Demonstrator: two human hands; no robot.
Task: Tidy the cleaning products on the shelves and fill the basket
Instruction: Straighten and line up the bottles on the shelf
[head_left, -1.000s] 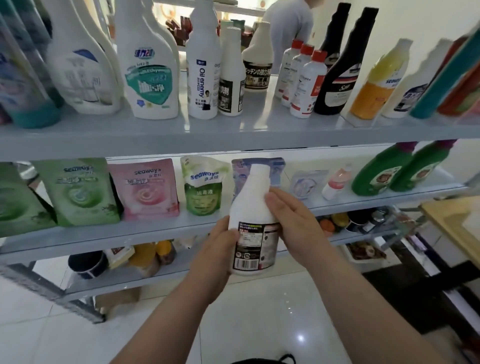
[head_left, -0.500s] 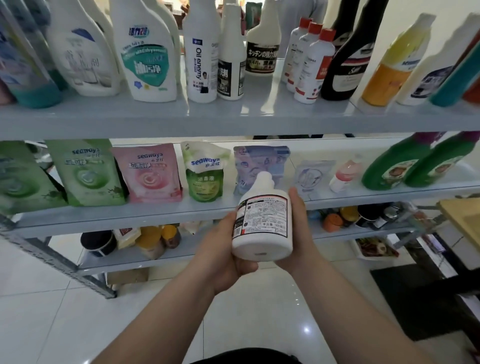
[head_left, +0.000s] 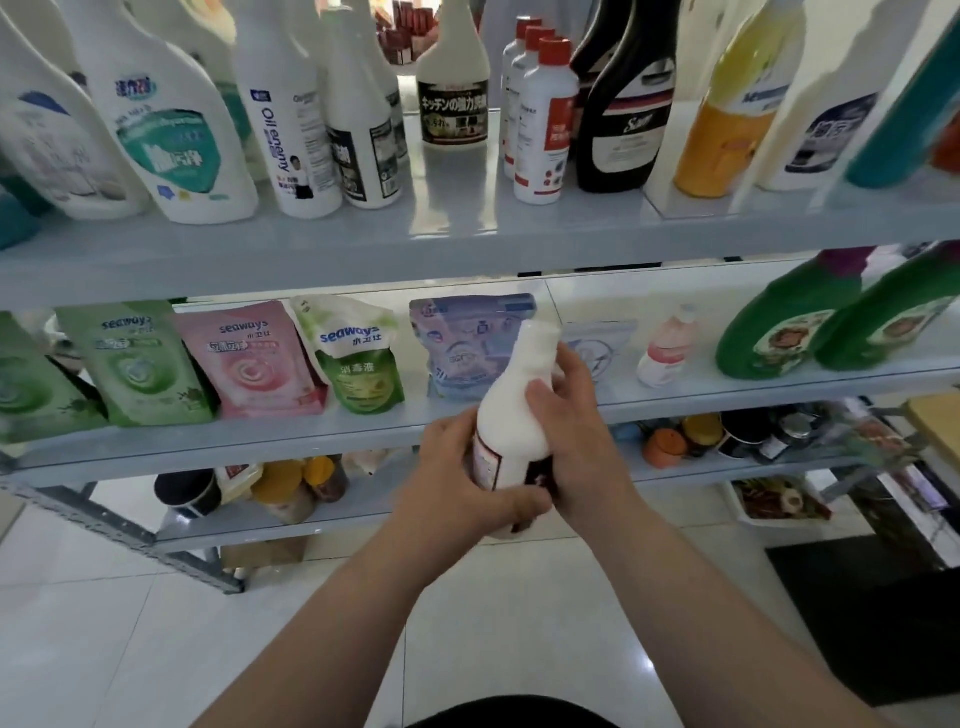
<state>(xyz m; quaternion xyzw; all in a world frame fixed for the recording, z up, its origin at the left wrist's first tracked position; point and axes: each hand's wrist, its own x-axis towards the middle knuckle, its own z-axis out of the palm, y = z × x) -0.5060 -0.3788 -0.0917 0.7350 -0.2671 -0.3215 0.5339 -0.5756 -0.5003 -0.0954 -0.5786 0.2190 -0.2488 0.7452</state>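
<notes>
I hold a white refill bottle with a dark label in both hands, in front of the middle shelf. My left hand wraps its lower body from the left. My right hand grips its shoulder and right side. The bottle stands nearly upright, neck pointing up and slightly right. A matching white bottle with a black Japanese label stands on the top shelf, with a gap in front of it. No basket is in view.
The top shelf carries white spray bottles, red-capped bottles, a black bottle and a yellow one. Refill pouches and green bottles line the middle shelf. Jars fill the bottom shelf. White floor tiles lie below.
The bottle has been tipped back from base-toward-me to nearly upright. My right hand shifted up onto its shoulder, and the camera view moved closer to the shelves.
</notes>
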